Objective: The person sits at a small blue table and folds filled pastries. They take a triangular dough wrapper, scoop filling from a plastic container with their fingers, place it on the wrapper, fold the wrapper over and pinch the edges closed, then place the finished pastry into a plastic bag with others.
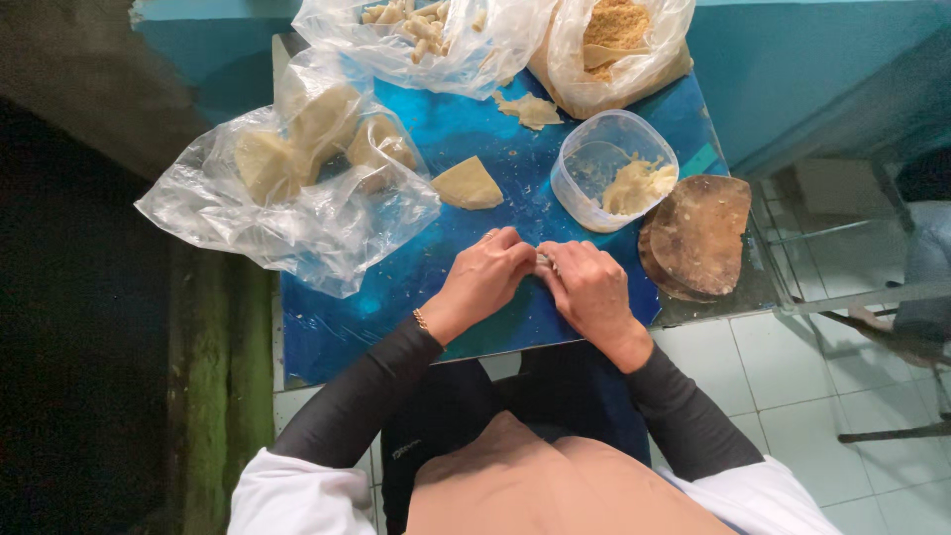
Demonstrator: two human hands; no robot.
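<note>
- My left hand and my right hand met over the blue table, just in front of the round plastic tub, which I take as my landmark.
- Between them sat a small pale piece of dough, pinched from both sides; it lay on my side of the tub and a little to its left.
- My left fingers were curled together and pressed on the piece's left end; my right fingers were closed on its right end. Most of the piece was hidden, so I could not tell its full shape.
- From the sliver that showed, its long axis seemed to run left to right, from one hand to the other, and neither hand was clearly nearer to it.
- The tub held a lump of pale filling against its right wall.
- Right of the tub lay a round wooden board, touching or nearly touching it.
- Left of the tub a triangular dough sheet lay flat, and farther left a clear bag of sheets.
- Beyond the tub stood two more bags, one with small pale pieces and one with brown crumbs.
</note>
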